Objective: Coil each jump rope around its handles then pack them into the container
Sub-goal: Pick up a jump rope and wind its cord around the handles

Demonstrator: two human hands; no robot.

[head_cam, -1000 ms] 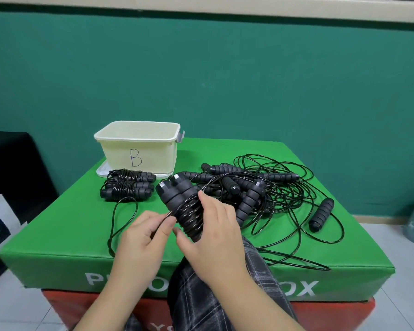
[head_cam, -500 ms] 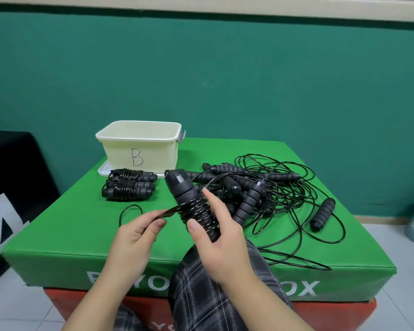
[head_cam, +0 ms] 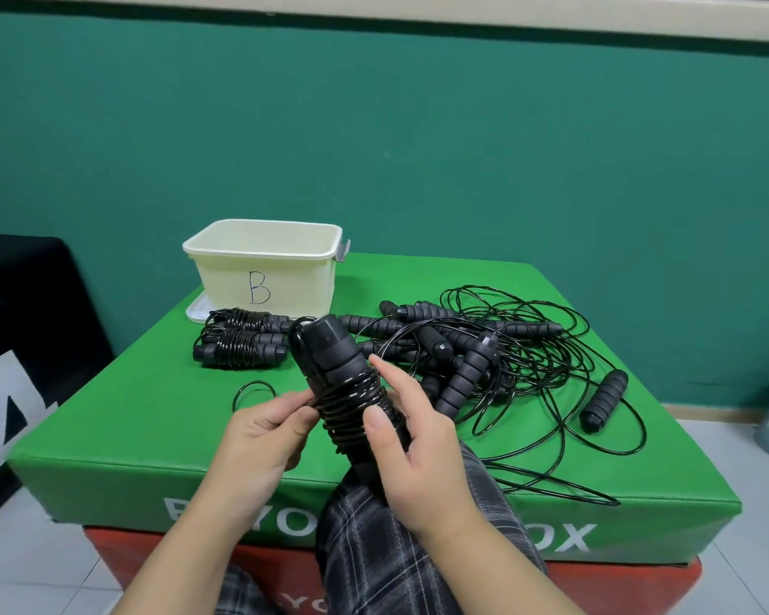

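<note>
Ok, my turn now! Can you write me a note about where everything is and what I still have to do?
Right hand grips the paired handles of the rope being coiled. Left hand pinches its cord at the coils; a short loose loop is left to wind.
Done: two coiled ropes lie in front of container B, not packed; nothing shows inside it.
Left: finish this coil, untangle and coil the pile on the right, including the stray handle, then pack all.
</note>
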